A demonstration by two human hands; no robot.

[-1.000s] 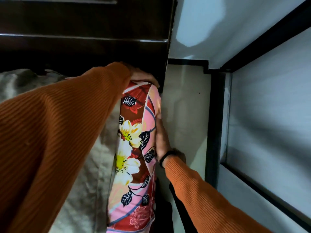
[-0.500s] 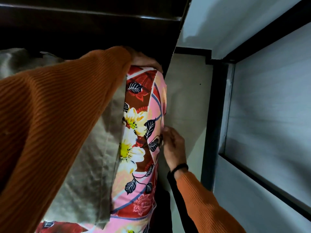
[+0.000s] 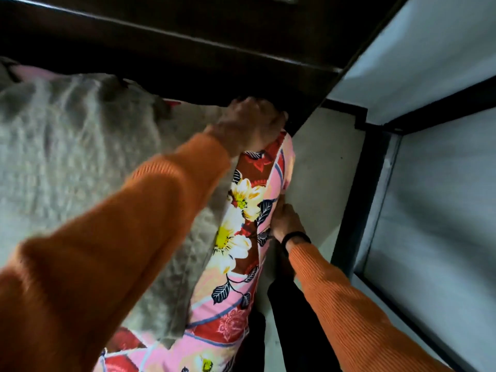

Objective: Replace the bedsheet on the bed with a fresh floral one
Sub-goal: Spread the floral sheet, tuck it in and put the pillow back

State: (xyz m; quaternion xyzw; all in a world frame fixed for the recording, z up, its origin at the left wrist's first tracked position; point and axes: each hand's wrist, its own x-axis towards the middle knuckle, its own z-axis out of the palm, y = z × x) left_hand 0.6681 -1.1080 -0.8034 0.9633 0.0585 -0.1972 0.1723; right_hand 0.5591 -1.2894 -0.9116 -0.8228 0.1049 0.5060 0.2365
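left hand (image 3: 248,122) is curled tight round the top corner of the floral bedsheet (image 3: 239,224), right under the dark headboard (image 3: 188,55); right hand (image 3: 285,220) pinches its side edge lower down

Hands: two are being seen, the left hand (image 3: 251,122) far and the right hand (image 3: 285,220) nearer, on the right.
Orange sleeves: two are being shown.
Floral bedsheet (image 3: 236,237): one is being counted.
Grey cover (image 3: 80,162): one, lying left.
Dark headboard (image 3: 171,49): one, far.
Black wristband (image 3: 295,237): one.
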